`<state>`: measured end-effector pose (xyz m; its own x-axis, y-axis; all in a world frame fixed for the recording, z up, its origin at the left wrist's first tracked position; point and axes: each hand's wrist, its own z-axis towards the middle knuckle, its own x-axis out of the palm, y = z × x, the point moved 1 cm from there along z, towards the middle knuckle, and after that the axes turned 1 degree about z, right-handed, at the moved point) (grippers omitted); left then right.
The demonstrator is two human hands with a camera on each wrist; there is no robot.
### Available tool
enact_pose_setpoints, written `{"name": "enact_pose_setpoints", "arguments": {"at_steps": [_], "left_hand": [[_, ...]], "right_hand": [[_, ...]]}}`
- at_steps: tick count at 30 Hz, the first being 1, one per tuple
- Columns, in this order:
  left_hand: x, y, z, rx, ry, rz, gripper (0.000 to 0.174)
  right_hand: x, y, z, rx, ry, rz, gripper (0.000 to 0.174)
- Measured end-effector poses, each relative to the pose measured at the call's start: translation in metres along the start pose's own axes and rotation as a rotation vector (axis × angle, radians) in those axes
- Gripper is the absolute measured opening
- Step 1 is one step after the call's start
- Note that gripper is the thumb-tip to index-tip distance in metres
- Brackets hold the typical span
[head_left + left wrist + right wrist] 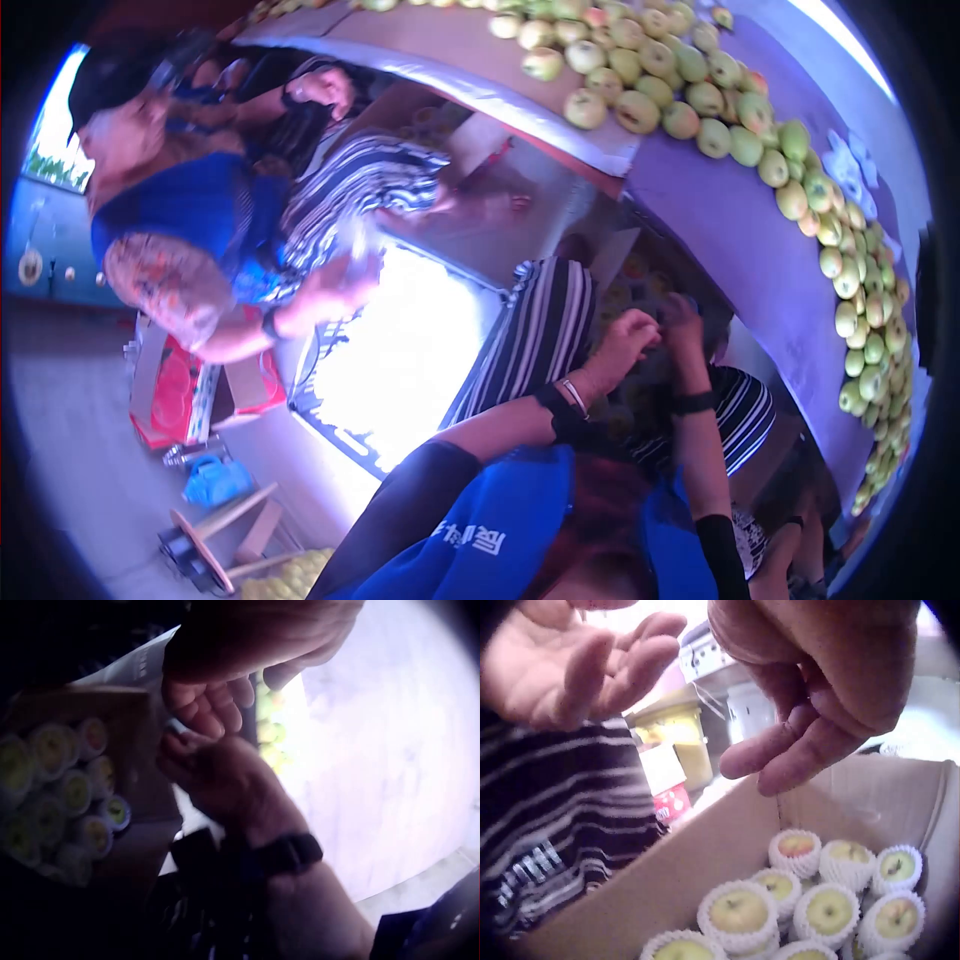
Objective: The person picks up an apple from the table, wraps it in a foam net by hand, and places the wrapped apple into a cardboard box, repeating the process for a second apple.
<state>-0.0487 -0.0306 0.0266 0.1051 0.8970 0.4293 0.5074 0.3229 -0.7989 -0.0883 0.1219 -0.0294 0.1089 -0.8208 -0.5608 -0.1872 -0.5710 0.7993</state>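
Note:
Both hands are raised close together over a cardboard box [705, 862] of pale green-yellow apples, each in a white foam net. Loosely bent fingers and a partly turned-up palm show on my left hand [577, 671], with nothing in it. My right hand [817, 682] hangs above the box with relaxed, bent fingers, and no thing shows between them. One netted apple [739, 915] sits higher in the box than those around it. From the head view, the left hand [625, 345] is beside the right hand [683, 330], and the box below is dim.
A long table [720, 240] curves along the right, with many loose apples [655, 90] along its far side. Another person [190, 190] sits at the left near a brightly lit surface [410, 340]. Red-and-white boxes [200, 390] and a wooden stool [215, 540] stand on the floor.

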Motion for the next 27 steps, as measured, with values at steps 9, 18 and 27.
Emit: {"name": "enact_pose_setpoints", "arguments": {"at_steps": [9, 18, 27], "left_hand": [[-0.115, -0.102, -0.103, 0.273, -0.124, 0.058, 0.016], [-0.333, 0.053, -0.152, -0.266, -1.068, 0.633, 0.029], [-0.349, 0.134, -0.142, -0.588, -1.056, 0.517, 0.052]], "right_hand": [[-0.006, -0.019, -0.067, 0.242, 0.062, 0.447, 0.029], [0.011, -0.04, -0.059, 0.308, -0.041, 0.429, 0.023], [0.014, -0.032, -0.064, 0.366, -0.015, 0.313, 0.019]]}}
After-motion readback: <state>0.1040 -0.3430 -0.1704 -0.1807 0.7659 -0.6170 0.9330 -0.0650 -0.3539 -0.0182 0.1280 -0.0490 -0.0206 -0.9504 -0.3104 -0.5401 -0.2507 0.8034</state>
